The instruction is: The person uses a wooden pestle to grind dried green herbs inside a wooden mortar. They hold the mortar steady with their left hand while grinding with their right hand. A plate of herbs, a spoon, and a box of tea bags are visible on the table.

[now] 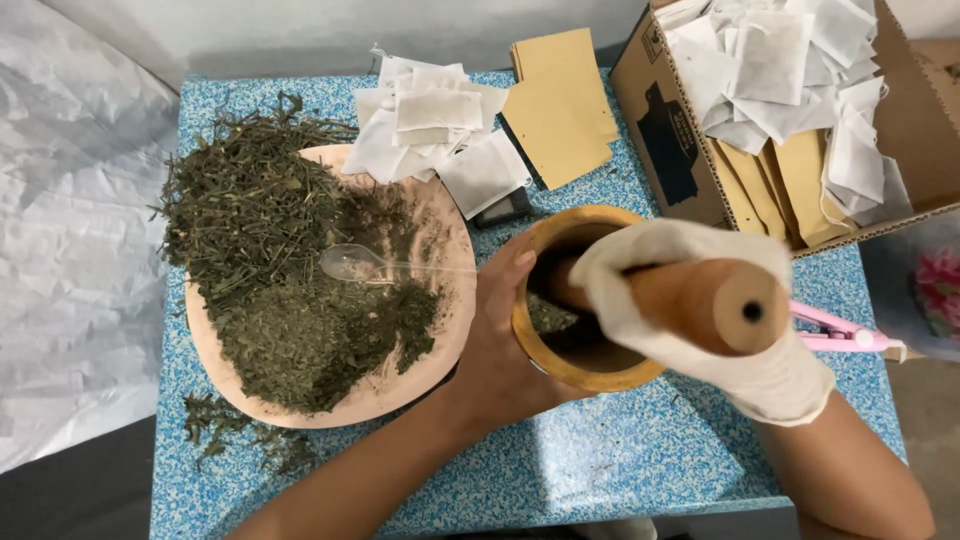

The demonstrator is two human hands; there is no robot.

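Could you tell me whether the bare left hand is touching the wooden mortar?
Touching. The head view shows the left hand wrapped against the side of the mortar, fingers on its rim.

One head-worn camera looks steeply down, close over the blue speckled table [620, 450]; no second view.

Blue speckled table [620, 455], pale wall behind, crinkled white sheeting [70, 250] alongside.

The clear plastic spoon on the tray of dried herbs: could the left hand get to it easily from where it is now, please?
Probably yes. The spoon lies uncovered on the herbs, its handle pointing toward the left hand, with nothing between them. But that hand is steadying the wooden mortar and would have to let go first.
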